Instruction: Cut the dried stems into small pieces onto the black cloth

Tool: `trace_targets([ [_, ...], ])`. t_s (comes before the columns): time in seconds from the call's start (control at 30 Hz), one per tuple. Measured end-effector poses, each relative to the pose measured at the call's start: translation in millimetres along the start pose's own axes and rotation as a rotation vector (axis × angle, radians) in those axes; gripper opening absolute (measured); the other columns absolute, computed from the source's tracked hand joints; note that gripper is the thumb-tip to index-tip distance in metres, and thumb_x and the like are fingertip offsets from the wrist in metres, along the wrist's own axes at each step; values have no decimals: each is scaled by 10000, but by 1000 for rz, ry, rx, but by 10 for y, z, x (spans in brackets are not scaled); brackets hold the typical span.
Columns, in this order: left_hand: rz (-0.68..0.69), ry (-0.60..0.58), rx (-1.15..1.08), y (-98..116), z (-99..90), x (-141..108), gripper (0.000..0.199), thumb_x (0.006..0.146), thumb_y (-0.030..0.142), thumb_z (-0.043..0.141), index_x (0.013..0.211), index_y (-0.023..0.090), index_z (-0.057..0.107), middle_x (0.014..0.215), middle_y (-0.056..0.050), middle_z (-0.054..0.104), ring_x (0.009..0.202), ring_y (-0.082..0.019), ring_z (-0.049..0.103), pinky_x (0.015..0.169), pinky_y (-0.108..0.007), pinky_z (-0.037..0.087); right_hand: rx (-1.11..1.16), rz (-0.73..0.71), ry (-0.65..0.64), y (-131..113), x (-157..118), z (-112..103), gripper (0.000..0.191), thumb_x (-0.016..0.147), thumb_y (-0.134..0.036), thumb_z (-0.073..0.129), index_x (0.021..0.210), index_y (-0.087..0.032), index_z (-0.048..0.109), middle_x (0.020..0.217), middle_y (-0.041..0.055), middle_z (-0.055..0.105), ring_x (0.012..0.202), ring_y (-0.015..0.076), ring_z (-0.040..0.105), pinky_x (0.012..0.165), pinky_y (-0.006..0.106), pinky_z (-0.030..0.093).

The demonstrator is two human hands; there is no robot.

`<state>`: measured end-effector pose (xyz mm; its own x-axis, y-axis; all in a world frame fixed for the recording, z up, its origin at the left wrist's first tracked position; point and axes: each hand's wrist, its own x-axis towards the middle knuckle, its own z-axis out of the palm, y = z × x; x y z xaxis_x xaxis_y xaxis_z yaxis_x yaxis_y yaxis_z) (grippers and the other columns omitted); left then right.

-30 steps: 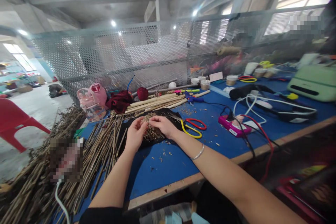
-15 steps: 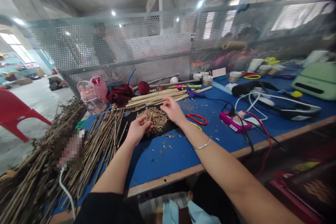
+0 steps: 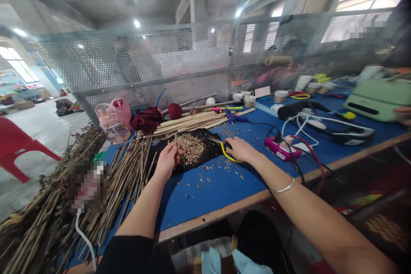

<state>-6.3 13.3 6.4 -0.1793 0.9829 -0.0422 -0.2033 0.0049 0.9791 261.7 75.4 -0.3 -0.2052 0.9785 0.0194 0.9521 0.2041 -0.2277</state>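
My left hand [image 3: 167, 158] is closed round a short thin stick, whose tip pokes up above the fingers, at the left edge of a pile of wood chips [image 3: 192, 147]. The chips lie on a black cloth [image 3: 212, 149]. To the right, my right hand [image 3: 239, 150] has its fingers on the scissors [image 3: 231, 158], which have a yellow and a red handle; their blades point left over the cloth. Peeled sticks [image 3: 192, 122] lie in a bundle behind the pile.
Brown stalks [image 3: 125, 171] cover the table's left side. A blue glue gun [image 3: 236, 117], a magenta power strip [image 3: 282, 149] and cables lie to the right. A pink jug [image 3: 118, 115] stands at the back left; a person's hand [image 3: 403, 113] shows at the far right.
My right hand has moved right and down from above the chips and taken hold of the scissors, whose blades now lie over the cloth. My left hand still holds the stick.
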Motion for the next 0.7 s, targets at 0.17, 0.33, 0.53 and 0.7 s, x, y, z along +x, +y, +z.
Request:
trace_targets([
  [0.17,-46,5,55,22,2,-19,338,613,374,659,823,128,560,686,-45,648,517,-78,524,467,-177,371,83,8,-13,79,55,-91,449,664,-294,662,1087,-178,564,1049,104,603,946,232,564,753,271,405],
  [0.33,-30,9,79,38,7,-43,349,577,401,688,758,120,589,685,-36,628,509,-63,493,443,-161,351,236,114,4,147,3,-180,437,720,-349,584,1097,-134,533,778,51,633,652,149,579,560,228,411],
  [0.53,9,-6,65,21,19,-56,364,569,403,705,772,125,584,653,-3,585,486,-54,471,437,-164,365,824,-60,-198,-178,-132,-299,590,609,-461,680,1095,-184,492,636,-54,509,381,46,361,362,197,294],
  [0.7,123,52,59,36,17,-60,373,608,399,685,842,133,570,645,15,580,469,-51,463,442,-166,361,890,-304,-267,-783,-50,-323,331,715,-397,590,944,-189,472,559,-87,401,400,45,328,377,176,270],
])
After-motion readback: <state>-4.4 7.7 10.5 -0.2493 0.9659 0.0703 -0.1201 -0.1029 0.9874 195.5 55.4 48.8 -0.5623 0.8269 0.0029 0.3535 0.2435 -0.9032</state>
